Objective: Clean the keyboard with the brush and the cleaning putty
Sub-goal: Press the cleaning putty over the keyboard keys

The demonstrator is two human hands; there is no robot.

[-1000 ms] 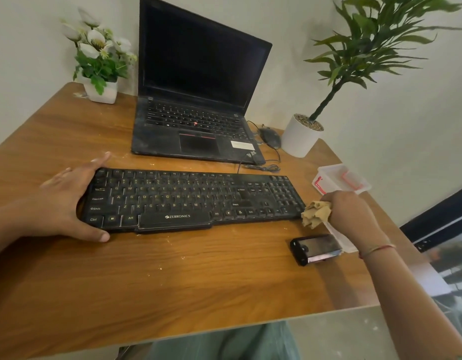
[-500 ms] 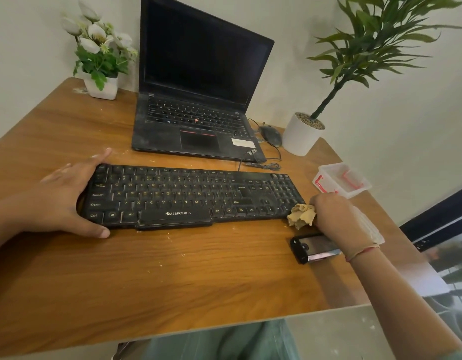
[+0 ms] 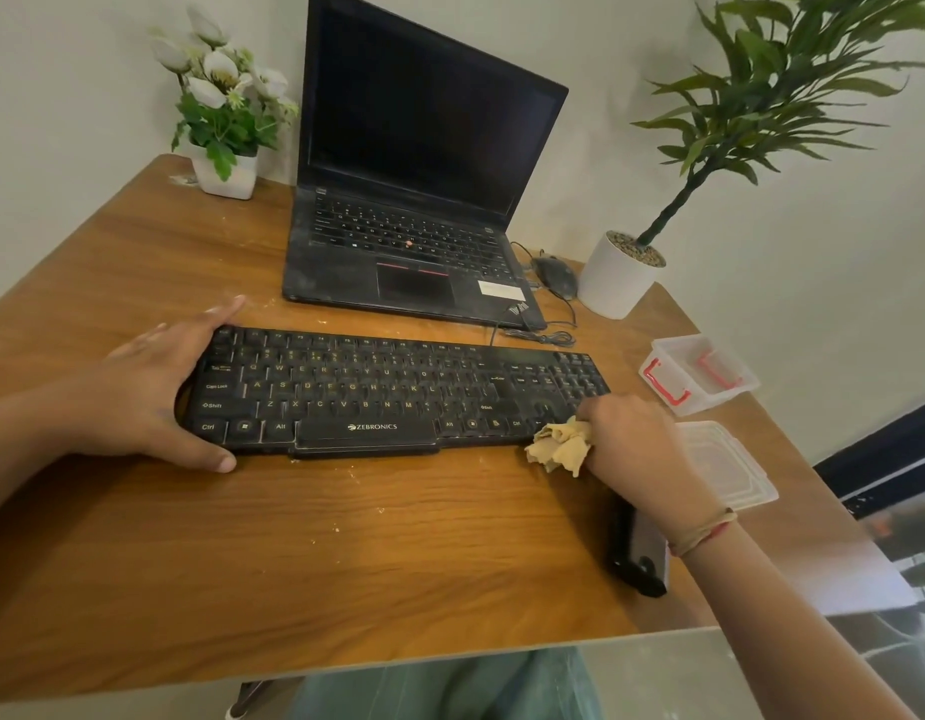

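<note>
- The table (image 3: pixel 398 553) is brown wood with lines running across it. It stands in a corner against a pale wall (image 3: pixel 839 304).
- Small light crumbs (image 3: pixel 337 530) lie on the wood in front of the keyboard.
- The black keyboard (image 3: pixel 377 392) lies flat across the middle of the table. It is dusty.
- The left hand (image 3: pixel 148 397) rests at the left end of the keyboard. Its fingers are straight and spread along the far corner, and the thumb lies against the near edge.
- The right hand (image 3: pixel 631 439) is at the right end of the keyboard. Its fingers are curled tight round the cleaning putty (image 3: pixel 559 446).
- The putty is a tan, crumpled lump. It sits at the near right corner of the keyboard and touches it.
- A black and grey thing (image 3: pixel 639 556) lies on the table under the right wrist. I cannot tell what it is.
- A clear box with red clips (image 3: pixel 699 379) stands near the right edge of the table. Its clear lid (image 3: pixel 725 462) lies just in front of it.
- An open black laptop (image 3: pixel 413 200) stands behind the keyboard. Its screen is dark.
- A dark mouse (image 3: pixel 553 275) lies right of the laptop, and a thin cable (image 3: pixel 538 335) curls beside it.
- A white pot of white flowers (image 3: pixel 223 174) stands in the far left corner.
- A white pot with a tall green plant (image 3: pixel 616 278) stands in the far right corner.
</note>
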